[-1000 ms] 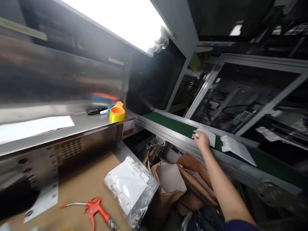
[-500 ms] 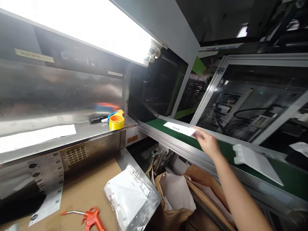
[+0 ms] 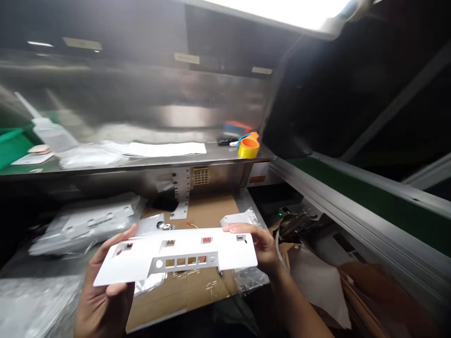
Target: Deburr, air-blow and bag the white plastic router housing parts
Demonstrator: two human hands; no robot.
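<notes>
A white plastic panel (image 3: 136, 263) with several square cut-outs and a grey recessed strip is held up over the cardboard-covered bench. My left hand (image 3: 107, 284) grips its left end, with the thumb on the near edge and fingers at the far edge. My right hand (image 3: 259, 246) is closed on the panel's right end. Under and behind the panel lie the cardboard sheet (image 3: 155, 310) and a bagged white part (image 3: 239, 218).
Wrapped white parts (image 3: 95, 220) lie at left. A metal shelf (image 3: 218, 152) holds yellow tape (image 3: 248, 148), papers (image 3: 165, 149), a squeeze bottle (image 3: 52, 134) and a green bin (image 3: 14, 145). The green conveyor belt (image 3: 369, 192) runs at right, above brown bags (image 3: 380, 291).
The view has swung left from the conveyor to the bench. My right hand has brought a white panel from the belt to over the bench, and my left hand has come into view holding it.
</notes>
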